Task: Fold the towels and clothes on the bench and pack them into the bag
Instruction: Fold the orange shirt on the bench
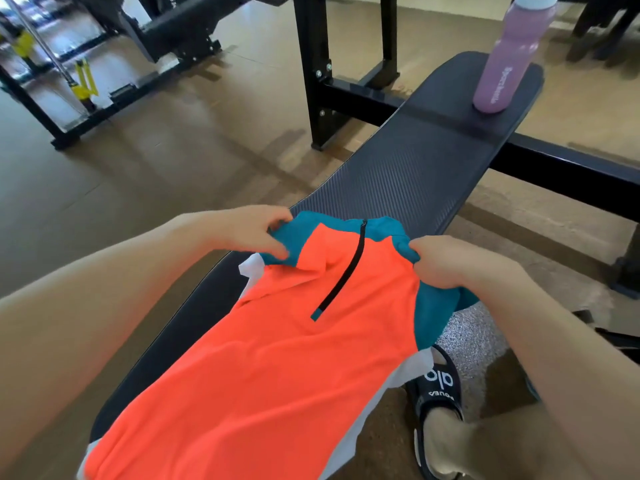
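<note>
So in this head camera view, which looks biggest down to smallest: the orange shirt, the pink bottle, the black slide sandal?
1. Orange shirt, by far.
2 and 3. Pink bottle and black slide sandal look about alike; the bottle stands farther off, so no ranking.

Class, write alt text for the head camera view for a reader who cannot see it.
Left hand and right hand each grip a teal shoulder of an orange shirt lying on a black gym bench. A pink bottle stands at its far end.

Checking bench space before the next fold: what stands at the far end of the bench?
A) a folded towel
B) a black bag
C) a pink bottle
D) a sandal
C: a pink bottle stands upright at the far end of the bench, beyond the orange shirt.
</note>
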`<state>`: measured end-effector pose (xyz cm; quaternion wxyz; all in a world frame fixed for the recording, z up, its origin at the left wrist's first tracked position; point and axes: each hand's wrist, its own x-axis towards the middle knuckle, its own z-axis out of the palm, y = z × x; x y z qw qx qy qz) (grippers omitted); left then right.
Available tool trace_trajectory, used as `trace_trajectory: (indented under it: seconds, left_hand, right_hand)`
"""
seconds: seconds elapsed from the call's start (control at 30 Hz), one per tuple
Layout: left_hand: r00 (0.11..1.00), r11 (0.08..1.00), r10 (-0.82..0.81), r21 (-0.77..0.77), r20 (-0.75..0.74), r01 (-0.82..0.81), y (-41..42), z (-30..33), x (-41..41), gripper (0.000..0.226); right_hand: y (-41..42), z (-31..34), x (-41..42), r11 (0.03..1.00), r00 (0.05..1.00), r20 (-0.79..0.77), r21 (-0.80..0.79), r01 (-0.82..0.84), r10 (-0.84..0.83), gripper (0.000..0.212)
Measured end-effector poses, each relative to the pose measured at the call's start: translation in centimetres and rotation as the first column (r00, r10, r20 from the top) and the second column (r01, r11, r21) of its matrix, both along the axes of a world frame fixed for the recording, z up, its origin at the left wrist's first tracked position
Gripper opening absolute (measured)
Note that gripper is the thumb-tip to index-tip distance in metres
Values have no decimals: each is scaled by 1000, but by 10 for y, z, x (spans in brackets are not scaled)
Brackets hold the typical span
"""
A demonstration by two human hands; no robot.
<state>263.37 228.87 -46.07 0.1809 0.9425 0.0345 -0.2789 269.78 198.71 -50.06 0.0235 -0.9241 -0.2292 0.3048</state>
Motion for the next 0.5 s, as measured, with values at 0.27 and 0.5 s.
trace_trajectory:
  seconds: [0.27,0.5]
  left_hand:
    - [813,813,-277,576,513,-87,22,3,15,19]
    - [998,865,-45,498,-44,61,43,-19,4,34]
  right_hand:
    - [8,4,-3,995,998,-64,94,34,-28,14]
    - [14,-17,-5,992,993,-62,-82,95,-100,47]
